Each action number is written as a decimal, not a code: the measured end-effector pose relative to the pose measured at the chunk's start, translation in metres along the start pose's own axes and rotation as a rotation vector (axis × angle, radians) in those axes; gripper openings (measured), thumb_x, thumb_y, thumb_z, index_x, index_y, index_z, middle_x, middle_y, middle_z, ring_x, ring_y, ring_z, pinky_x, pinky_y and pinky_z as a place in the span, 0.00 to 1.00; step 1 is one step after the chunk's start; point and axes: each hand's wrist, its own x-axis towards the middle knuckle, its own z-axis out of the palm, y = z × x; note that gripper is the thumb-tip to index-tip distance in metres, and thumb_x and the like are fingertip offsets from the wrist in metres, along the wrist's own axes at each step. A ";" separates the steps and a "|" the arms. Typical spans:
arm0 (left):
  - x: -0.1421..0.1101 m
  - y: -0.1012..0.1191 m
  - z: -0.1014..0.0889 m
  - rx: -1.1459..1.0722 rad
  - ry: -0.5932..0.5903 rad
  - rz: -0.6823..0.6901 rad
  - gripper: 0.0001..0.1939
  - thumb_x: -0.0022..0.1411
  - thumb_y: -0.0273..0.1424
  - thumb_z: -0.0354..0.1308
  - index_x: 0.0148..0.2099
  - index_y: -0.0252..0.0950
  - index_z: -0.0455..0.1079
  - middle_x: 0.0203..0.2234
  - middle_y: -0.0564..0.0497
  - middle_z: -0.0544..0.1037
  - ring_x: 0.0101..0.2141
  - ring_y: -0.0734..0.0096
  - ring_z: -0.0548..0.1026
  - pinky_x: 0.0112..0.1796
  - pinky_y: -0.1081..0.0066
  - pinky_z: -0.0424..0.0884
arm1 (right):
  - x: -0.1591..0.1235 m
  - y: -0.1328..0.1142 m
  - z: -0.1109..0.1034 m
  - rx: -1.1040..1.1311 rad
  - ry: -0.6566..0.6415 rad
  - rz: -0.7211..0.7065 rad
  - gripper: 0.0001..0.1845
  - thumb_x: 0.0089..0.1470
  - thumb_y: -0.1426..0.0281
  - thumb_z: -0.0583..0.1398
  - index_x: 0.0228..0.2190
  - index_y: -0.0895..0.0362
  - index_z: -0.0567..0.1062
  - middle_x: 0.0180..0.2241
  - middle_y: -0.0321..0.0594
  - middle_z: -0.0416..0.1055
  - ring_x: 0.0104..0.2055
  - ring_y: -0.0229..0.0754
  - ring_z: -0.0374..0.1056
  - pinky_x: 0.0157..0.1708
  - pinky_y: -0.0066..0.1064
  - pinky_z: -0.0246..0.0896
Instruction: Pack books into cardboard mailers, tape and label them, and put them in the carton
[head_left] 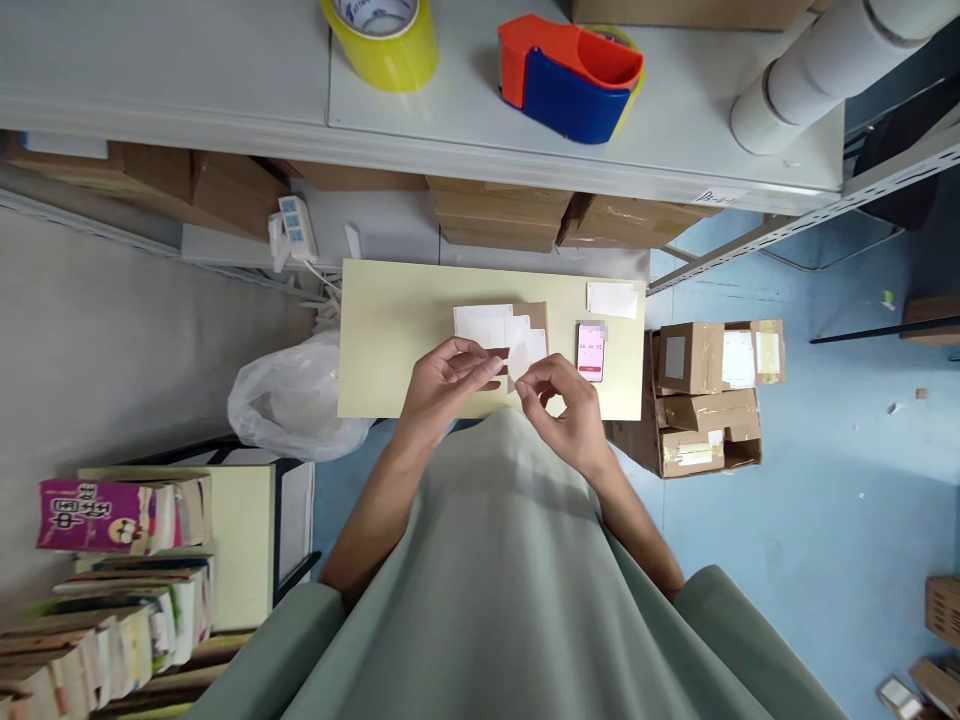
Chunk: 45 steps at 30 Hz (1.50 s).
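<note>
Pale yellow table (397, 340) – white slips (480, 322) overlapping brown cardboard (538, 313); lit phone (591, 354) to right; white label (612, 299) just beyond phone

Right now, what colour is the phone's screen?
The phone's screen is pale pink; head view.

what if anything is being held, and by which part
A small pale slip, seemingly pinched near its lower edge by the right hand; whether the left hand grips it can't be told.

"中国" on the purple book (112, 515), and on the phone (590, 355) apparently "00", later digits blurred
</note>
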 end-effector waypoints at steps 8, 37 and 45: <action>-0.001 -0.011 0.001 -0.058 0.021 -0.004 0.25 0.52 0.47 0.78 0.41 0.39 0.71 0.38 0.50 0.83 0.40 0.65 0.81 0.45 0.63 0.80 | -0.002 0.011 0.011 -0.006 -0.099 -0.005 0.15 0.71 0.53 0.60 0.41 0.49 0.80 0.43 0.41 0.77 0.34 0.41 0.74 0.35 0.37 0.77; 0.037 -0.120 -0.041 -0.284 0.158 -0.103 0.26 0.55 0.51 0.75 0.44 0.40 0.71 0.42 0.50 0.82 0.46 0.63 0.82 0.48 0.60 0.81 | 0.008 0.087 0.014 -0.149 0.094 0.351 0.29 0.64 0.40 0.60 0.36 0.53 0.78 0.38 0.43 0.82 0.35 0.47 0.78 0.36 0.37 0.71; 0.058 -0.157 -0.048 -0.107 0.260 -0.128 0.30 0.49 0.56 0.76 0.42 0.39 0.77 0.42 0.46 0.84 0.44 0.62 0.81 0.40 0.69 0.77 | 0.020 0.135 0.020 -0.288 0.037 0.396 0.27 0.68 0.43 0.58 0.35 0.53 0.79 0.38 0.43 0.84 0.34 0.47 0.79 0.37 0.36 0.70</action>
